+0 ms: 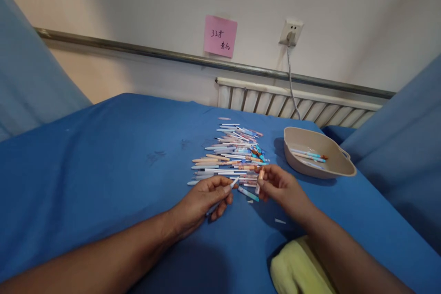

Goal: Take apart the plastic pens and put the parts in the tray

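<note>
My left hand (213, 195) is closed around a pen barrel (234, 182), its pale tip sticking out past the thumb toward the right. In my right hand (279, 186), thumb and fingers pinch a short orange and clear pen part (260, 180), held upright; whether it is a cap or a barrel section I cannot tell. Just beyond both hands lies a pile of pen parts (223, 149), with white refills, grey-blue and peach barrels and patterned pieces. A teal pen piece (248, 194) lies between my hands, and a small white tip (250, 201) sits beside it.
A beige basin (320, 172) with several pens in it stands to the right. Near my right forearm are a yellow-green cloth bundle (299, 268) and a small clear piece (280, 221). A blue sheet (103, 170) covers the surface; a radiator (268, 101) lines the wall behind.
</note>
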Motion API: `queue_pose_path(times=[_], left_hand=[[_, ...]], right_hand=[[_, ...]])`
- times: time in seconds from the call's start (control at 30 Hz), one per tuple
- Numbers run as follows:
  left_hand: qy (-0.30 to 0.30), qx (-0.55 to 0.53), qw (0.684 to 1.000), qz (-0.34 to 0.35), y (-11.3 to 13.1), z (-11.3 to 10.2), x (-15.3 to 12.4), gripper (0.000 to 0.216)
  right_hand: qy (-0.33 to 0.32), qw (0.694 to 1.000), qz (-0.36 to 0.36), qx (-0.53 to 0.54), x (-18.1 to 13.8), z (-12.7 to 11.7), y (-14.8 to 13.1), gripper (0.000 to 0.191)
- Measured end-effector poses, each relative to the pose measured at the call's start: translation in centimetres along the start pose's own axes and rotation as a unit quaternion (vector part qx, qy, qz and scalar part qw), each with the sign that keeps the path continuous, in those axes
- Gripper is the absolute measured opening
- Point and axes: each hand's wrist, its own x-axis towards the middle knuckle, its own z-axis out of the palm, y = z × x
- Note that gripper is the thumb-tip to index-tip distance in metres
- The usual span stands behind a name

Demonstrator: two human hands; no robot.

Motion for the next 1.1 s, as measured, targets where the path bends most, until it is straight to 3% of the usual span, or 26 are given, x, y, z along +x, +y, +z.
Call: queue_pose_path(times=[0.1,0.23,0.67,0.8,1.1], left_hand=[[-0.018,0.030,0.999,-0.004,-0.2,0.1,-0.1,0.031],[-0.033,0.064,0.997,0.001,-0.3,0.5,-0.4,0.029],[-0.053,0.121,0.991,-0.004,0.3,0.7,-0.7,0.031],[-0.090,0.096,0.991,0.009,0.9,0.4,-1.0,0.028],[-0.099,0.095,0.990,0.039,0.9,0.3,-1.3,0.030]], right_hand=[[0.000,0.976,0.075,0.205,0.4,-0.3,-0.1,0.025],[-0.008,0.951,0.107,0.289,0.2,0.2,-0.3,0.028],[-0.029,0.988,0.013,0.152,-0.5,1.7,0.2,0.025],[-0.031,0.992,-0.005,0.121,-0.9,1.9,0.2,0.024],[-0.017,0.996,-0.017,0.085,-1.1,1.7,-0.1,0.022]])
